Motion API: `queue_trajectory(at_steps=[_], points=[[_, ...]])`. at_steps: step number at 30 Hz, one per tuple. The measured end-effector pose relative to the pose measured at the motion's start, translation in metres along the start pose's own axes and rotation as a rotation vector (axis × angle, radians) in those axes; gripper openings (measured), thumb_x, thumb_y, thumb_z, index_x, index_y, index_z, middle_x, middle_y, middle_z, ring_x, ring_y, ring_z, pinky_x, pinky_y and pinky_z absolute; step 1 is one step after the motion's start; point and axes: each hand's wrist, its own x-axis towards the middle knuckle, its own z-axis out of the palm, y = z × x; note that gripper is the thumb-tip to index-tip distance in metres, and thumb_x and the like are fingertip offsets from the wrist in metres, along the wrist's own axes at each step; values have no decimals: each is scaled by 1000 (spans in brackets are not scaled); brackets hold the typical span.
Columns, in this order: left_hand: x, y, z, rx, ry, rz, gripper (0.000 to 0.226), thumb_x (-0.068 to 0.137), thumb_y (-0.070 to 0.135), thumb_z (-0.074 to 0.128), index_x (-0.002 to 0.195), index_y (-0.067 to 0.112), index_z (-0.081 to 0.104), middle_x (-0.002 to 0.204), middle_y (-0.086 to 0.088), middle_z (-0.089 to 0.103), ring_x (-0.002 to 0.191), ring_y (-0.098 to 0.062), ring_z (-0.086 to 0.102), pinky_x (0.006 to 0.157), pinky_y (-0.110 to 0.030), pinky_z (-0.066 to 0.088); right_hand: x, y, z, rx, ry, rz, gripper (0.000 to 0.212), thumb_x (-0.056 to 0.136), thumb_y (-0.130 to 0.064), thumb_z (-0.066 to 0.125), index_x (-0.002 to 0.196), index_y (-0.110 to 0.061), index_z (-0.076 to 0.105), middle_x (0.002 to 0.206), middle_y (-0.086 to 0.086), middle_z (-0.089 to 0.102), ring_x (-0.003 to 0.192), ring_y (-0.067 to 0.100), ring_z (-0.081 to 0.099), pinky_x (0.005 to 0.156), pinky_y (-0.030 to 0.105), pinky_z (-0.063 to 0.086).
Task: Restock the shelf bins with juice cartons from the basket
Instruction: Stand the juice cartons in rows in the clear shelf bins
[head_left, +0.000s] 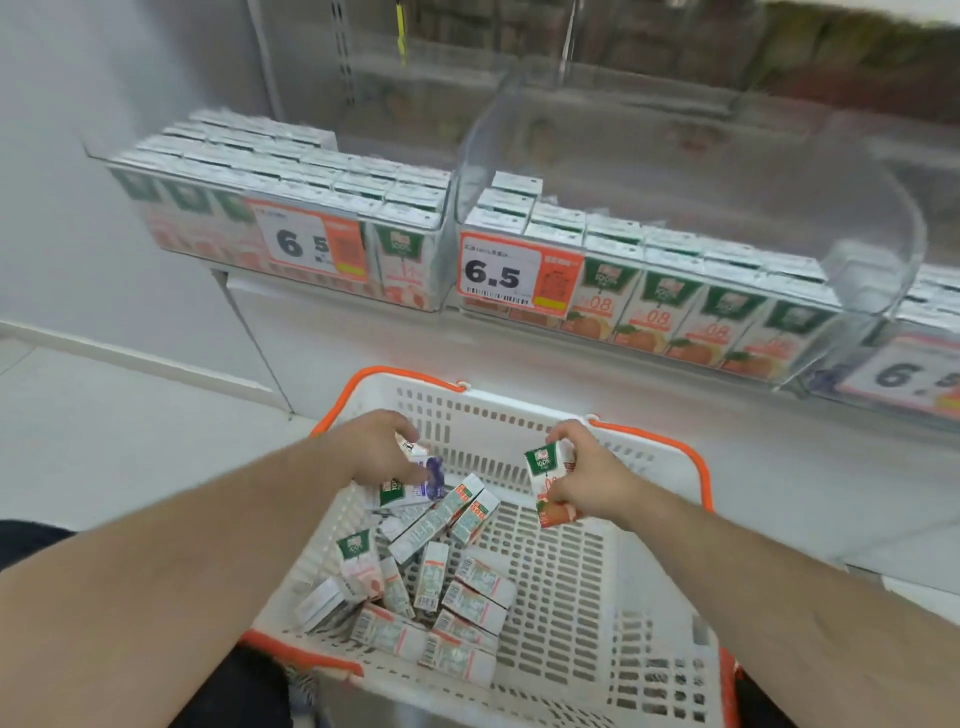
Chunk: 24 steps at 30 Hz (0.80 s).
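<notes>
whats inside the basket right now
Loose juice cartons lie jumbled in the white basket, mostly on its left side. The left hand and forearm cover a few; whatever lies beneath the pile is hidden.

Pale wall (78, 93), white tiled floor (104, 441), shelf upright (343, 52)

Perforated white plastic basket (561, 582), glossy printed cartons (470, 597), clear smooth plastic bins (727, 156).

A white shelf (363, 332) carries three clear plastic bins (447, 249) side by side, each holding upright juice cartons (649, 312). Price tags (511, 275) reading 6.5 hang on the bin fronts.
</notes>
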Motion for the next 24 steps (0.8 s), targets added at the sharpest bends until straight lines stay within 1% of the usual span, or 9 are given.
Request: queue_trajectory(at_steps=[2,5,7,9,12,16,19,21,24], points=[[-10,15,-11,-71,-18,44,49,76,30,82,120,23,61,123,2,51,109,-21,58,89,-31,52,-18,-21,-13,16,-20,-44,61,80,19,55,118,-28,44,95,17,57,50,21,61,45,28,48],[-24,32,-27,-347,-119,78,36,83,11,76,115,22,64,115,-6,63,91,-23,64,68,-27,50,-44,-48,-32,62,-66,-108,84,77,23,57,133,-36,36,111,18,55,67,36,69,63,45,60],[-37,43,-38,-552,-202,123,37,88,-2,66,117,21,61,107,-8,68,81,-23,64,60,-26,49,-60,-61,-42,121,-74,-149,90,78,24,57,136,-39,32,118,17,59,85,40,71,76,54,59],[-46,51,-47,-730,-257,184,38,92,-8,57,118,18,58,103,-8,69,81,-23,65,63,-29,52,-73,-71,-52,179,-59,-199,87,78,24,57,138,-34,34,114,13,66,92,32,69,74,46,58],[-55,59,-53,-952,-310,263,44,91,-12,51,124,15,56,100,-11,70,82,-23,68,66,-35,58,-90,-78,-64,353,-52,-233,81,77,28,53,137,-25,43,105,14,69,85,27,67,69,38,55],[-66,72,-51,-1218,-396,284,51,73,-8,52,120,10,58,95,-16,69,83,-30,68,75,-47,59,-98,-80,-72,575,-76,-267,82,56,16,59,130,-18,54,100,15,69,82,26,65,67,34,55],[-67,83,-48,-1378,-419,248,47,69,-3,46,114,7,57,96,-18,67,84,-34,68,84,-52,55,-94,-88,-73,622,-48,-304,74,52,13,58,120,-16,61,97,17,67,78,28,65,67,37,55],[-69,89,-48,-1463,-406,203,35,65,6,39,95,7,57,85,-17,64,74,-31,67,79,-44,54,-90,-94,-73,667,-26,-342,67,58,22,59,114,-14,64,93,16,69,78,28,67,68,39,56],[-68,94,-47,-1505,-351,199,27,59,16,37,70,4,59,76,-15,58,62,-27,57,68,-32,50,-88,-102,-70,644,62,-393,61,73,31,52,115,-12,63,95,15,70,84,27,68,67,37,57]])
